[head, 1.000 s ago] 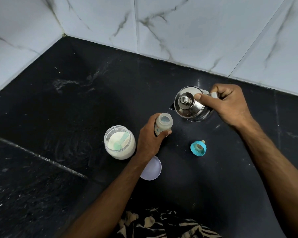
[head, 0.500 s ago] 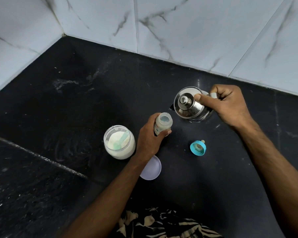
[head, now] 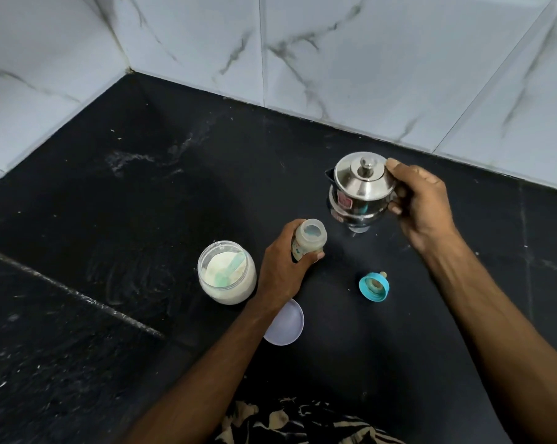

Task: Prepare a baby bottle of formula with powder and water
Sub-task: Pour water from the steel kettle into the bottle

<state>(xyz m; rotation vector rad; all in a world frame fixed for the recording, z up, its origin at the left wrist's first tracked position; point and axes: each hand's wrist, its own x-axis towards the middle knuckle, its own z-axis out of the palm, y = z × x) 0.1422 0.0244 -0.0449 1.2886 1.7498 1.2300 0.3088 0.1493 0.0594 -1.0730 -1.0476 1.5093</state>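
Note:
My left hand grips a small open baby bottle, which stands upright on the black counter. My right hand holds a lidded steel kettle by its handle, lifted off the counter just right of and beyond the bottle, its spout pointing left. An open jar of white formula powder with a green scoop in it stands left of my left hand. The blue bottle cap with its teat lies on the counter to the right of the bottle.
A white jar lid lies flat near my left forearm. White marble tile walls close the counter at the back and left. A seam runs across the counter at the left. Patterned cloth shows at the bottom edge.
My right hand has lifted the kettle off the counter and brought it upright, so its side and label now show. My left hand keeps the bottle where it was.

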